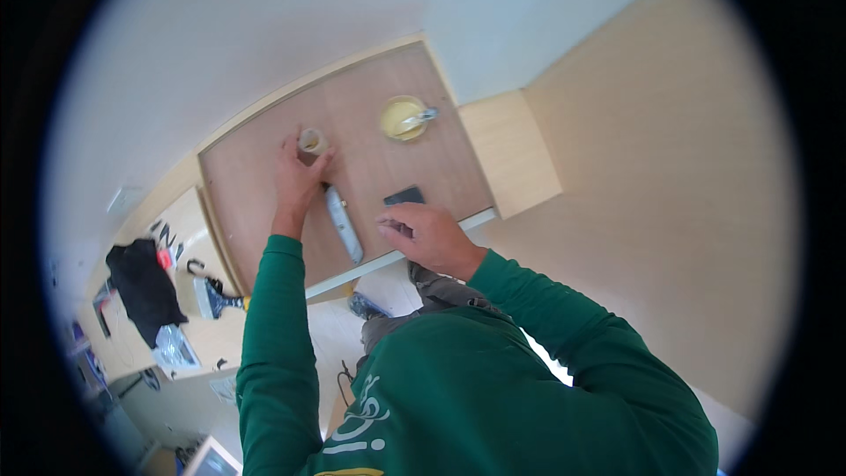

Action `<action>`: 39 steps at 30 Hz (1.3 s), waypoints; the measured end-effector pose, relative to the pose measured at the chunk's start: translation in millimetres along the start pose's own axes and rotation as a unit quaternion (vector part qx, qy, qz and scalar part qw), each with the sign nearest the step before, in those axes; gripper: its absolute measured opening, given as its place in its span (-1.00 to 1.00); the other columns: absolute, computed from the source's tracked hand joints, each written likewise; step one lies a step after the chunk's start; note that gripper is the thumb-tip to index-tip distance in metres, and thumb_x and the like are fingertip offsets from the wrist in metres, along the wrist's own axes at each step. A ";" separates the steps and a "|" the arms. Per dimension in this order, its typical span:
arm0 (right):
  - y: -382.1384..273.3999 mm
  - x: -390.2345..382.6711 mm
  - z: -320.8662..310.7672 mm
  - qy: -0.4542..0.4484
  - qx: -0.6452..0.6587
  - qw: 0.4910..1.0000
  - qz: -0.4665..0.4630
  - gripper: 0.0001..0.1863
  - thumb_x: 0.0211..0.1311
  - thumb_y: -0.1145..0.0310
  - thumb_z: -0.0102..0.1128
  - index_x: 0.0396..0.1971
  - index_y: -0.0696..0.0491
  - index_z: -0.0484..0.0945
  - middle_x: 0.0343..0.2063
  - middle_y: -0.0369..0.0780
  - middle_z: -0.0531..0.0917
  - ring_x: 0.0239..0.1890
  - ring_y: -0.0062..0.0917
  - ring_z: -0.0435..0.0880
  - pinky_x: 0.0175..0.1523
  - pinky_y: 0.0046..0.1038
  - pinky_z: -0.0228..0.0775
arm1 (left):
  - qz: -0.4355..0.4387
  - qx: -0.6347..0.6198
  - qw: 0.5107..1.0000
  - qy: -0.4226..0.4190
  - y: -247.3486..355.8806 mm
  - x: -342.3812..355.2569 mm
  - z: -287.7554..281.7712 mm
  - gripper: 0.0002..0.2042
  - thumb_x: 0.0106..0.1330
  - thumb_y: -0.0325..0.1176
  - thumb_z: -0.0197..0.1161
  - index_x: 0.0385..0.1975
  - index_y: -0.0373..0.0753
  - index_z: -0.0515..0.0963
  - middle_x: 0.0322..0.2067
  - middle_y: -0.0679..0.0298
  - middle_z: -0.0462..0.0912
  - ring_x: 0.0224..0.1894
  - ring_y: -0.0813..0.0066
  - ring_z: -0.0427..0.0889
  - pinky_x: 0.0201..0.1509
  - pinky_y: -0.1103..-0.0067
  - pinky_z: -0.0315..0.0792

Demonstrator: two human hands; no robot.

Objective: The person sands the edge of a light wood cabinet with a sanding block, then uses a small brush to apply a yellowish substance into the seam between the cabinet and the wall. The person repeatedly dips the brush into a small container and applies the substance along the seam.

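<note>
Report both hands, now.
Left hand: curved around a small cup; whether gripping cannot be told.
Right hand: loosely curled; whether holding anything cannot be told.

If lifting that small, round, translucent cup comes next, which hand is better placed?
Probably the left hand: it curves around the cup, while the right hand is farther off, near the dark, flat, rectangular object.

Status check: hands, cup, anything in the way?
Left hand: fingers around small cup. Right hand by dark flat object, grip unclear. Cup over brown tabletop, contact unclear. Pale elongated object between hands, possibly obstructing.
</note>
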State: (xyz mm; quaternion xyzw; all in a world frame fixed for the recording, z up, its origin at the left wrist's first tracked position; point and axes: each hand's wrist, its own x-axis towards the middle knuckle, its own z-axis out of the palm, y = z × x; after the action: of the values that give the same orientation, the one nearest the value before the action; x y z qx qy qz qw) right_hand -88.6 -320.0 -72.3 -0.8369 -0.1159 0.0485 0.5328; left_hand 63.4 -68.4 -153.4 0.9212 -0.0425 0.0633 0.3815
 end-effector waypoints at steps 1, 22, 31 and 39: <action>-1.6 -2.2 -2.7 0.002 -0.002 1.000 0.004 -0.77 0.40 0.35 0.36 -0.05 0.13 0.72 -0.32 -0.12 0.75 -0.35 -0.35 0.73 -0.18 -0.37 0.60 | 0.014 -0.021 1.000 0.003 -6.0 2.2 6.8 -0.46 0.27 -0.16 0.55 0.21 -0.21 0.62 0.12 0.05 0.63 0.10 0.08 0.64 0.18 0.28 0.53; -21.6 -24.0 -30.3 0.000 -0.101 0.993 -0.054 -0.89 0.31 0.30 0.37 -0.20 -0.10 0.75 -0.36 -0.24 0.68 -0.27 -0.25 0.71 -0.18 -0.23 0.57 | 0.039 -0.130 0.965 -0.224 134.4 -139.0 -31.7 -0.53 0.14 -0.52 0.54 0.11 -0.23 0.67 0.03 0.07 0.70 0.04 0.08 0.70 0.13 0.30 0.58; -23.6 -46.9 -35.7 -0.135 -0.192 0.972 -0.031 -0.89 0.32 0.25 0.30 -0.37 -0.07 0.68 -0.45 -0.19 0.69 -0.31 -0.18 0.74 -0.24 -0.14 0.55 | 0.042 -0.129 0.940 -0.312 133.7 -160.0 -28.4 -0.48 0.05 -0.53 0.51 0.12 -0.19 0.68 0.01 0.05 0.69 0.05 0.00 0.70 0.13 0.26 0.59; -16.0 -56.2 -30.1 -0.141 -0.215 0.966 -0.008 -0.80 0.29 0.22 0.28 -0.49 -0.03 0.64 -0.53 -0.12 0.68 -0.36 -0.16 0.74 -0.26 -0.14 0.54 | 0.086 -0.101 0.932 -0.338 139.3 -156.9 -25.3 -0.46 0.03 -0.54 0.50 0.11 -0.19 0.68 0.01 0.01 0.68 0.06 -0.05 0.69 0.16 0.25 0.59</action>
State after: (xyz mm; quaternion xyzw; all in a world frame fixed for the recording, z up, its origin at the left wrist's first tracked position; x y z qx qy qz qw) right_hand -139.2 -353.8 -47.4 -0.9155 -0.2040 0.1356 0.3192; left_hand -111.5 -144.1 -61.8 0.8376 -0.2536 -0.2239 0.4288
